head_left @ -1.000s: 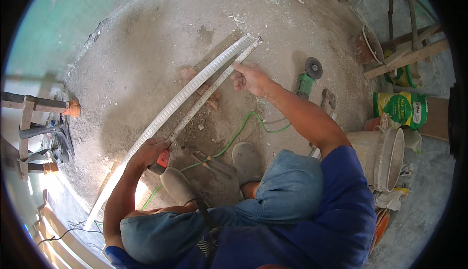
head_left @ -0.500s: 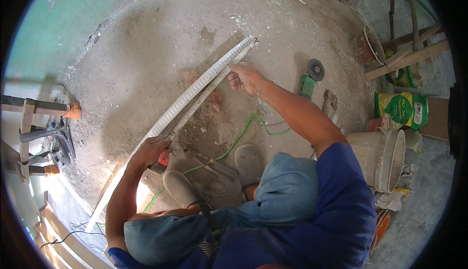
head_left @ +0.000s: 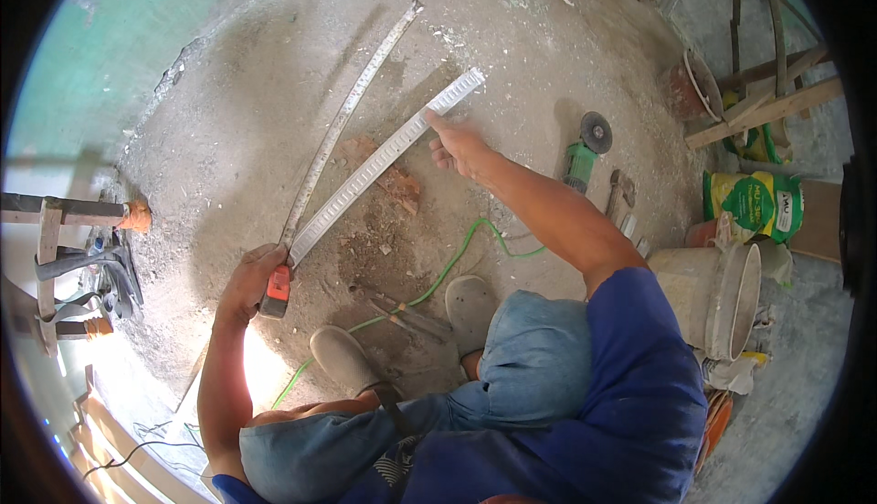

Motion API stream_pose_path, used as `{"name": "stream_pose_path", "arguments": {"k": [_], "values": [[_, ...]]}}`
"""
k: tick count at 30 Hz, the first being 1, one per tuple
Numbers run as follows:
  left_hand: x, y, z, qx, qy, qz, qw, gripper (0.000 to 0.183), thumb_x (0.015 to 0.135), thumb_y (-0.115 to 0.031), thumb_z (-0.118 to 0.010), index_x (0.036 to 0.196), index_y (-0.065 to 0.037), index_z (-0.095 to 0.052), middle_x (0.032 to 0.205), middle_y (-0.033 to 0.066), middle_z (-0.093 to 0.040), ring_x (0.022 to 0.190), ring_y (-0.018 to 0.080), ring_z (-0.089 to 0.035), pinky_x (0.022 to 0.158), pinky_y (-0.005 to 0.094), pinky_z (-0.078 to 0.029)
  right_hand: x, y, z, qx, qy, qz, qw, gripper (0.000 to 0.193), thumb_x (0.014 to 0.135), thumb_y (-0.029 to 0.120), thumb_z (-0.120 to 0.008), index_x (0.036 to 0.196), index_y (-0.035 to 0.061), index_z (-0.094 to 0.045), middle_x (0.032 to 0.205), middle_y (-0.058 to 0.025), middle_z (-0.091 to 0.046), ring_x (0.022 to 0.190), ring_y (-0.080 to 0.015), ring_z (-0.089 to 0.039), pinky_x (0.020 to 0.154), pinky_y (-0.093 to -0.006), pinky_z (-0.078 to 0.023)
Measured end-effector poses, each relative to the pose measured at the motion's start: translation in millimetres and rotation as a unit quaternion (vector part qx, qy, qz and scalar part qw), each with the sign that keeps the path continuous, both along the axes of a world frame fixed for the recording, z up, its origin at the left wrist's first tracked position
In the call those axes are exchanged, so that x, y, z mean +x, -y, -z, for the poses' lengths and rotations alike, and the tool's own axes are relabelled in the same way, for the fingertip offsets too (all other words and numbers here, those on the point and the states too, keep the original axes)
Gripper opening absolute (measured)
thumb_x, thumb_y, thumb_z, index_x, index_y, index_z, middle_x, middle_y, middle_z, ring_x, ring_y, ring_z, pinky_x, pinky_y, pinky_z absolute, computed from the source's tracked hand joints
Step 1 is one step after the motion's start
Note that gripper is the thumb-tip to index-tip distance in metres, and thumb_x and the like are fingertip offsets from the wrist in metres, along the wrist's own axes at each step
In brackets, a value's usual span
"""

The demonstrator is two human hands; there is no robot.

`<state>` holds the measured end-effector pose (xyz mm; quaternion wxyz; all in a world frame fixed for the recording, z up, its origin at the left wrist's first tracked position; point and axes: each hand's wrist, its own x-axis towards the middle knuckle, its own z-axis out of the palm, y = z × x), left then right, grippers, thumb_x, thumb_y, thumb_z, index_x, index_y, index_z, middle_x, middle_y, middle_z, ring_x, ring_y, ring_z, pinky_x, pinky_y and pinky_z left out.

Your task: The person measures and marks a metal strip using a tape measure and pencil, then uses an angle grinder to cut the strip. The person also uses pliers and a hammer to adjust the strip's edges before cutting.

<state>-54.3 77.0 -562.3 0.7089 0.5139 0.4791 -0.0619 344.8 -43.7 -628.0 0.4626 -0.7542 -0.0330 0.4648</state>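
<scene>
My left hand (head_left: pixel 252 279) is closed round a red and black tape measure (head_left: pixel 277 292). Its blade (head_left: pixel 334 130) runs out long and curved, away from me, its far end free. To the right of the blade slants a pale ribbed metal strip (head_left: pixel 370 171), whose near part passes close to my left hand; how far it continues behind the hand is hard to see. My right hand (head_left: pixel 461 146) pinches this strip near its far end, with the thumb side at its edge and the other fingers curled.
A green angle grinder (head_left: pixel 578 164) and a hammer (head_left: pixel 619 192) lie on the right. Pliers-like tools (head_left: pixel 406 315) and a green cord (head_left: pixel 448 271) are near my shoes. Buckets (head_left: pixel 703 299), a green-yellow bag (head_left: pixel 751 204) and timber (head_left: pixel 766 111) stand at right; a wooden frame (head_left: pixel 50 248) at left.
The tape blade has swung from the strip's right side to its left, away from my right hand. My left hand has shifted slightly left with the tape measure. My right hand has barely moved.
</scene>
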Motion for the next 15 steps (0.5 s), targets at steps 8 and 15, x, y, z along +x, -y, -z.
{"name": "stream_pose_path", "arguments": {"k": [8, 15], "values": [[-10.6, 1.3, 2.1, -0.007, -0.010, 0.004, 1.000, 0.033, 0.103, -0.030, -0.055, 0.085, -0.004, -0.064, 0.073, 0.0023, -0.061, 0.063, 0.0108, -0.056, 0.060, 0.0268, -0.047, 3.4, -33.6, 6.7, -0.059, 0.043, -0.026, 0.997, 0.043, 0.090, 0.047, -0.073, 0.089, 0.0049, -0.064, 0.071, -0.0047, -0.057, 0.054, -0.0134, -0.056, 0.039, -0.0292, -0.041], [-11.5, 0.7, -9.5, 0.003, -0.017, -0.012, 1.000, 0.032, 0.103, -0.029, -0.055, 0.086, -0.004, -0.065, 0.073, 0.0021, -0.062, 0.062, 0.0099, -0.056, 0.058, 0.0254, -0.046, 6.7, -31.8, 7.1, 0.029, -0.055, 0.016, 0.998, 0.029, 0.091, 0.032, -0.071, 0.100, 0.0044, -0.063, 0.083, -0.0087, -0.065, 0.063, -0.0184, -0.064, 0.050, -0.0339, -0.053]]}}
